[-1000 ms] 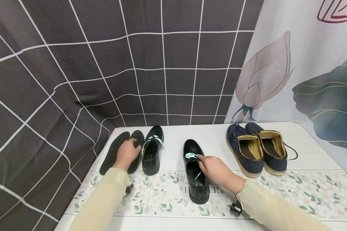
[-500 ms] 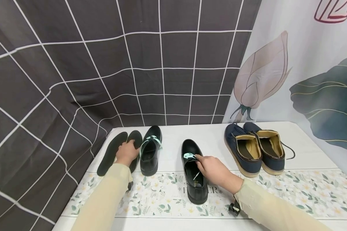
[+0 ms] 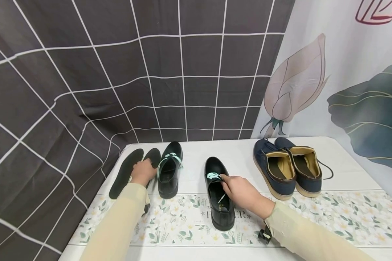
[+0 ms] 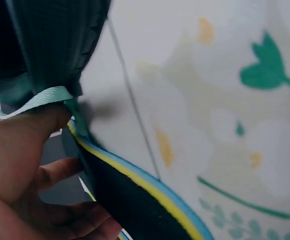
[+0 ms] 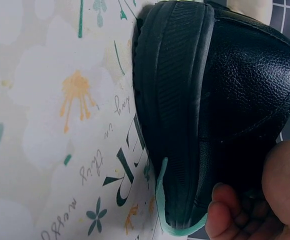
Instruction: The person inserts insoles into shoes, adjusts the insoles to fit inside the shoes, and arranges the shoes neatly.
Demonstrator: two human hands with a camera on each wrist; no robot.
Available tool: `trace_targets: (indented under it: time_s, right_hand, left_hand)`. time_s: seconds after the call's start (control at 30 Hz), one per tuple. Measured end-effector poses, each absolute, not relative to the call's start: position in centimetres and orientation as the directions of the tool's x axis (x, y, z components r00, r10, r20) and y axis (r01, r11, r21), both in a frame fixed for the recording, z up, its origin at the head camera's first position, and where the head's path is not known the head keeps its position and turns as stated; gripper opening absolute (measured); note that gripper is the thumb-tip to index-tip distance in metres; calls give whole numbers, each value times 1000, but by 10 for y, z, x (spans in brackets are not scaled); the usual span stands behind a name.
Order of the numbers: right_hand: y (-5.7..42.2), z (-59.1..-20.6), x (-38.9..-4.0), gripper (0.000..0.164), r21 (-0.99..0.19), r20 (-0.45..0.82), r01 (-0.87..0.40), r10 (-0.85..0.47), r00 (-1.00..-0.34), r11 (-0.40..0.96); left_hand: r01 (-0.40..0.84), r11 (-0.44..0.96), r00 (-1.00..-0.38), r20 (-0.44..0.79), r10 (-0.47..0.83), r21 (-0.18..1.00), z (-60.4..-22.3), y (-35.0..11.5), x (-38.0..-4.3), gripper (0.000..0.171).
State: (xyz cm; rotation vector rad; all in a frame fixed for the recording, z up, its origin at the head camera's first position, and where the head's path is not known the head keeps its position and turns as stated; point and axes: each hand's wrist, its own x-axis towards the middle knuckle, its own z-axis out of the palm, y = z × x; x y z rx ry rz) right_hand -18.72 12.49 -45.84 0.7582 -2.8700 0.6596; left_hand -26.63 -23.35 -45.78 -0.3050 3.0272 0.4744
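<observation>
My left hand (image 3: pixel 142 172) is over the right one of two black insoles (image 3: pixel 154 155); the other insole (image 3: pixel 125 174) lies just left of it. In the left wrist view, thumb and fingers lie at opposite sides of the insole (image 4: pixel 130 192), whose edge has yellow and blue layers. Mint laces mark the black leather shoe (image 3: pixel 168 189) right beside that hand. A matching black shoe (image 3: pixel 223 220) stands in the middle, and my right hand (image 3: pixel 243 192) grips the right side of its opening, near the mint lace bow (image 3: pixel 213 175).
Two navy shoes (image 3: pixel 276 186) with tan lining stand at the right, a dark lace trailing from one. All rests on a white surface with a floral band (image 3: pixel 179 224). Behind hang a dark grid-patterned cloth (image 3: pixel 199 90) and a white printed curtain (image 3: pixel 300 83).
The head view has shifted slightly, so everything sits a little further left. Both hands keep almost the same places, the left on the insole and the right on the black shoe.
</observation>
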Motion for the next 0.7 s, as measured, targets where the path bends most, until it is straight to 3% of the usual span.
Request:
trace_targets:
  time_s: [0.33,0.57,0.7]
  right_hand:
    - [125,-458,-187,36,-376,213,-496,-448,-868,783]
    - [126,-458,-188,36,-383,204,-492,-448,-871,782]
    - [125,-458,-188,37,-386,199,-490,-448,-872,782]
  left_hand:
    - [-188,931,-981,-18,-192,313,-465,-241,-270,53]
    - [-196,897,-973,36,-229,397,-461,-244,-270,37]
    - [-187,904,-972,61,-227,385,-456,-243,-267,32]
